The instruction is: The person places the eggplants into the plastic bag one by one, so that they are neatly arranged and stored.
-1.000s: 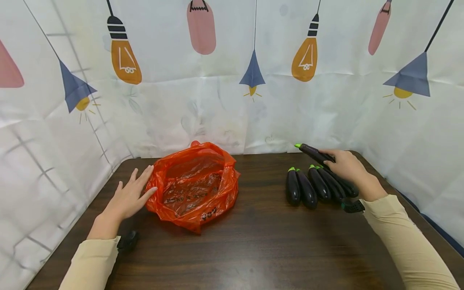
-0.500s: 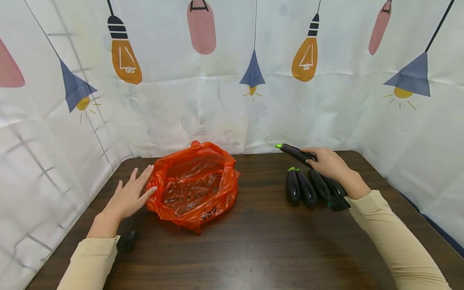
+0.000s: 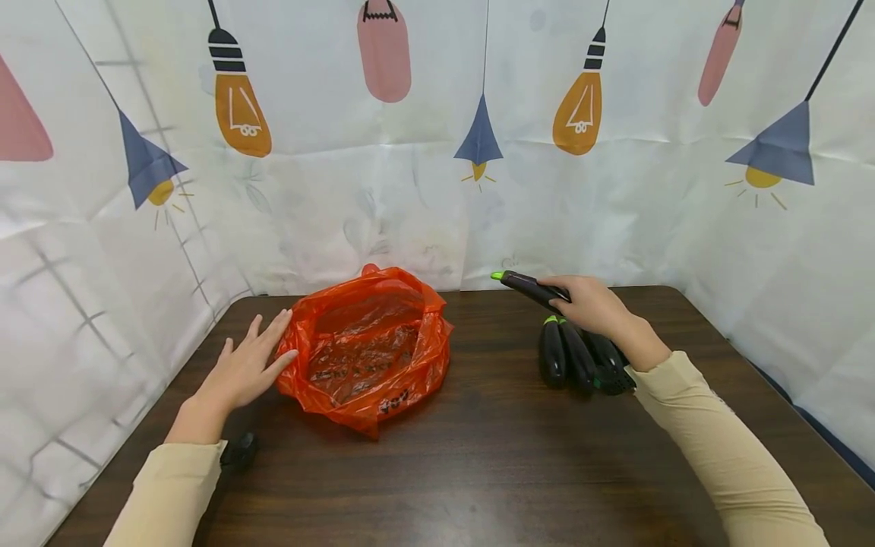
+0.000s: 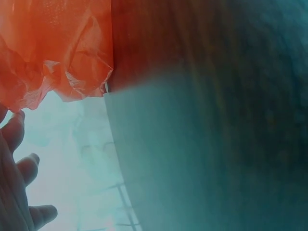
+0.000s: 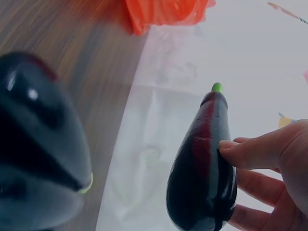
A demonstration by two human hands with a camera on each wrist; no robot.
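A dark purple eggplant (image 5: 204, 163) with a green stem is pinched between the thumb and fingers of my right hand (image 3: 589, 305). In the head view it is raised over the table, its stem pointing left. Below that hand several more eggplants (image 3: 552, 355) lie side by side, partly hidden by the hand and wrist. On the left, an orange-red plastic bag (image 3: 410, 387) stands with its mouth wide open toward me. My left hand (image 3: 239, 368) has its fingers spread, with fingertips right at the bag's left side.
The dark brown wooden table (image 3: 478, 471) has the bag on its left half and the eggplants on its right. A white patterned cloth (image 3: 424, 205) hangs behind the back edge and along both sides. A dark wrist camera (image 3: 239, 451) sits under my left wrist.
My right hand has carried the eggplant leftward, away from its place over the right end of the row. The left hand and the bag stay put.
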